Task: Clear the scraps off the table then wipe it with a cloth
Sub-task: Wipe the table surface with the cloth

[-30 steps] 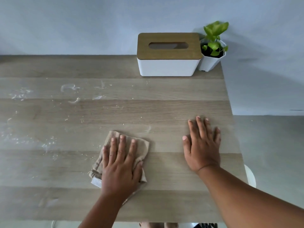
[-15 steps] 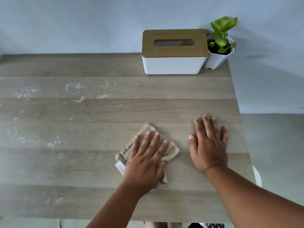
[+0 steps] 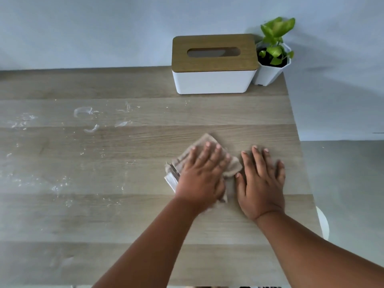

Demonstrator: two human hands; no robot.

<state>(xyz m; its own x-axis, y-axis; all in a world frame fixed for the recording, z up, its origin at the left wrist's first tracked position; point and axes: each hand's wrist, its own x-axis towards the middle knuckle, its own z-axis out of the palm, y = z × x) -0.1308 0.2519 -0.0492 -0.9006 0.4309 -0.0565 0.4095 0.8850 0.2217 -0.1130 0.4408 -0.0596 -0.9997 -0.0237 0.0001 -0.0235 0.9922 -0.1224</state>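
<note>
I see my left hand (image 3: 202,175) lying flat with straight fingers on the beige cloth (image 3: 209,157), pressing it onto the wooden desk (image 3: 145,215). My right hand (image 3: 260,183) rests open, palm down, on the bare wood just beside the cloth, its thumb touching the cloth's edge. White smears and crumbs (image 3: 87,119) are scattered over the desk's left part, well apart from both hands. At the far edge stands a white tissue box (image 3: 214,65) with a wooden lid, and a small potted plant (image 3: 273,53) touches its right side.
</note>
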